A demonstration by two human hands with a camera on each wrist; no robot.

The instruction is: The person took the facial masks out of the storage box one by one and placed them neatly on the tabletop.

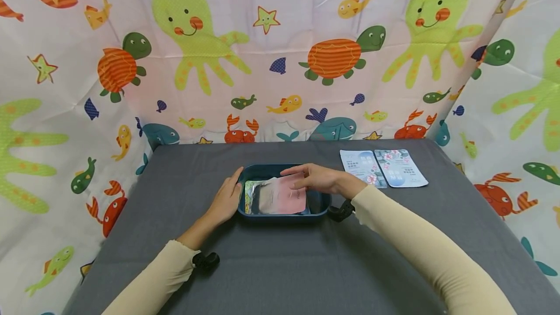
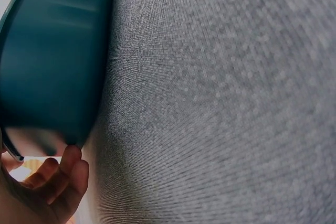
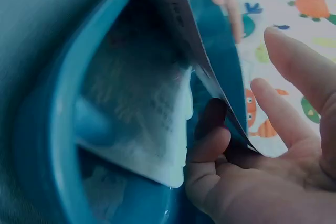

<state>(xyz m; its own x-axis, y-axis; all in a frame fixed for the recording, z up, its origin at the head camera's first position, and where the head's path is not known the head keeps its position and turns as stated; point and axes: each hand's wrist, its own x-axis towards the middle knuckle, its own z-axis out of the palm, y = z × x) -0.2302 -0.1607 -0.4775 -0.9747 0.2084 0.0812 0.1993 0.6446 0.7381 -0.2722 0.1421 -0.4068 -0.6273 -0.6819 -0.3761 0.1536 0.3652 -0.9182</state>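
A dark teal basin (image 1: 284, 217) sits on the grey table with several flat sachets in it. My left hand (image 1: 225, 199) grips its left end; in the left wrist view the fingertips (image 2: 72, 158) curl against the end wall. Over the basin's right half, my right hand (image 1: 321, 179) pinches the edge of a pink and white sachet (image 1: 284, 196). The right wrist view shows that sachet (image 3: 181, 22) tilted up, with another pale sachet (image 3: 136, 114) beneath it. A green-yellow printed packet (image 1: 248, 196) shows at the left inside the basin.
Two light blue, flower-printed sachets, one to the left (image 1: 362, 166) and one to the right (image 1: 400, 166), lie side by side at the table's back right. A curtain (image 1: 271, 106) with sea-animal prints hangs behind the grey table (image 1: 280, 276) and along both sides.
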